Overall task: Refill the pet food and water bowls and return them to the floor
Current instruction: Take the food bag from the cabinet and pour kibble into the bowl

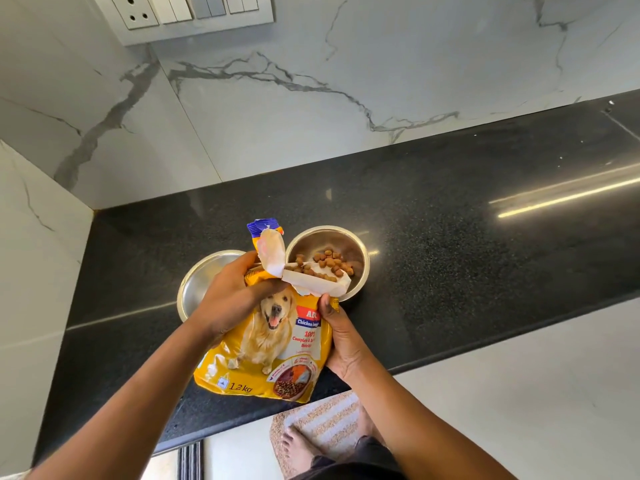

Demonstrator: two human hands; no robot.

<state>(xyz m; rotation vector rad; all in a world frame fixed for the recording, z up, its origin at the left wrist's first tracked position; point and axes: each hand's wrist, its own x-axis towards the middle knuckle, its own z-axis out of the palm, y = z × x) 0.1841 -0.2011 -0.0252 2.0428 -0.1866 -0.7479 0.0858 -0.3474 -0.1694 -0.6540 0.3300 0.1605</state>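
Note:
A yellow dog food bag [273, 344] with a dog picture is tipped over a steel bowl [360, 247] on the black counter. Brown kibble [327, 263] spills from the torn white mouth of the bag into that bowl. My left hand [228, 299] grips the upper left of the bag near its mouth. My right hand [341, 337] holds the bag's right side, thumb on the front. A second steel bowl [199, 282] stands to the left, looking empty and partly hidden behind my left hand and the bag.
The black counter [467, 237] stretches to the right and ends at a marble wall behind and on the left. A switch panel [180, 15] sits on the wall above. Below the counter edge, my bare foot stands on a striped mat [325, 427] on the white floor.

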